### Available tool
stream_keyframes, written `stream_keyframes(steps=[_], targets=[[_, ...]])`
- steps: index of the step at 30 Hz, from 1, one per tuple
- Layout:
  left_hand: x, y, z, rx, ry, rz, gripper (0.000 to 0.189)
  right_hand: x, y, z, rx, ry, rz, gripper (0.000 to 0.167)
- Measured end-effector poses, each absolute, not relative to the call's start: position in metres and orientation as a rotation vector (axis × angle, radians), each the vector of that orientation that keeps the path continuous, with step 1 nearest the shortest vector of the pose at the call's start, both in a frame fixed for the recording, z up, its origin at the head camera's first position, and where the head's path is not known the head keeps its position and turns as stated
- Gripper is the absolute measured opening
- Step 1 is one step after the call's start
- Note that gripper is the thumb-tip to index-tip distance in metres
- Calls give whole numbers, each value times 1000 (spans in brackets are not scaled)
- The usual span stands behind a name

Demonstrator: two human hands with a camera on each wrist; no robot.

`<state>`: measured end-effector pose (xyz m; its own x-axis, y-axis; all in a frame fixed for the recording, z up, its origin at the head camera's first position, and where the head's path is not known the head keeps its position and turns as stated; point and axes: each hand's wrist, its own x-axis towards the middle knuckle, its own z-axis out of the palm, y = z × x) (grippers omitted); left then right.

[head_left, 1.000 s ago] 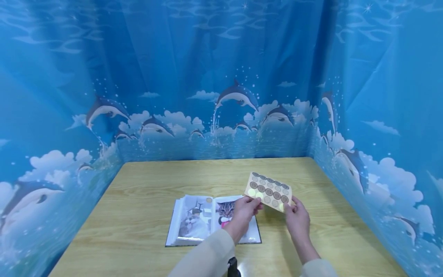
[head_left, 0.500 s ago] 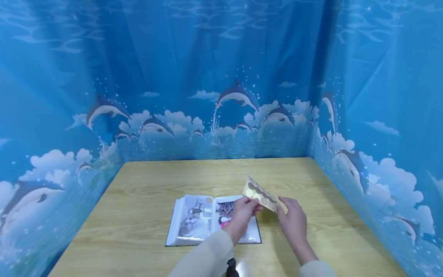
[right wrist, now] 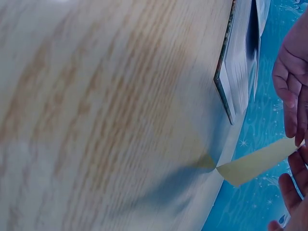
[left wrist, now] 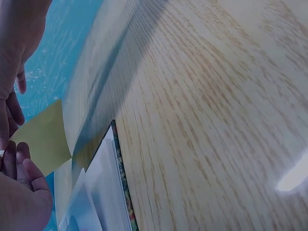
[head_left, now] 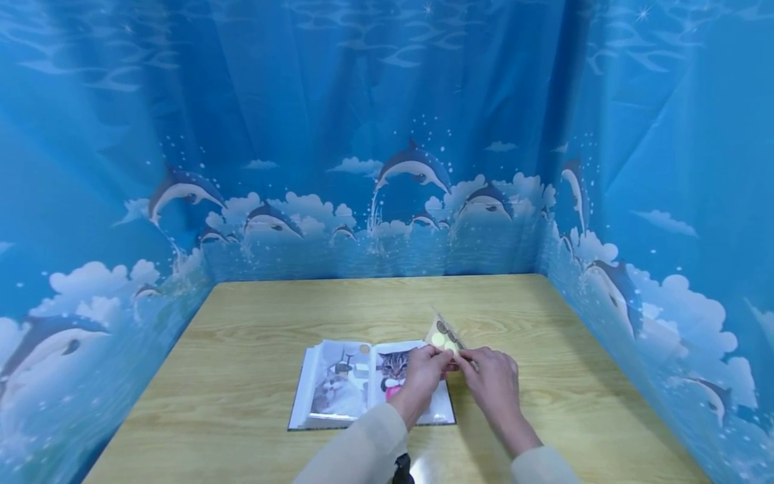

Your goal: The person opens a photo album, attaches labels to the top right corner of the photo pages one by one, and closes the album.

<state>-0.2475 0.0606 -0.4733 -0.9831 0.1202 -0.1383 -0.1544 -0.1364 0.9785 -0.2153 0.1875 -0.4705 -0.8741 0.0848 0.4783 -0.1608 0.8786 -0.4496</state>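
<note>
My left hand [head_left: 421, 376] pinches a sheet of round stickers [head_left: 440, 336] between thumb and fingers, tilted above the right page of an open photo album [head_left: 302, 413]. My right hand [head_left: 494, 383] has thumb and forefinger at the sheet's near edge, right beside the left thumb, pinching there. Pale yellow and dark brown rounds show on the sheet's face; its right part is bent back and largely hidden. In the left wrist view, the sheet's plain tan back [left wrist: 43, 137] shows between both hands. The right wrist view also catches this back [right wrist: 260, 161].
The album lies flat on a wood-grain table [head_left: 242, 349], with cat photos on both pages. A small round brown spot [head_left: 365, 349] sits atop the left page. A blue dolphin-print curtain [head_left: 363, 134] encloses the table's back and sides.
My right hand has left the sheet's right corner and moved left to the left thumb. The sheet has turned from facing the camera to nearly edge-on. The left hand stayed put.
</note>
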Motion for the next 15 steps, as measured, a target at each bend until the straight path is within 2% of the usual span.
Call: stream_keyframes(steps=[15], targets=[[-247, 59, -479, 23, 1975, 2193, 11, -217, 185, -470, -24, -2584, 769, 19]])
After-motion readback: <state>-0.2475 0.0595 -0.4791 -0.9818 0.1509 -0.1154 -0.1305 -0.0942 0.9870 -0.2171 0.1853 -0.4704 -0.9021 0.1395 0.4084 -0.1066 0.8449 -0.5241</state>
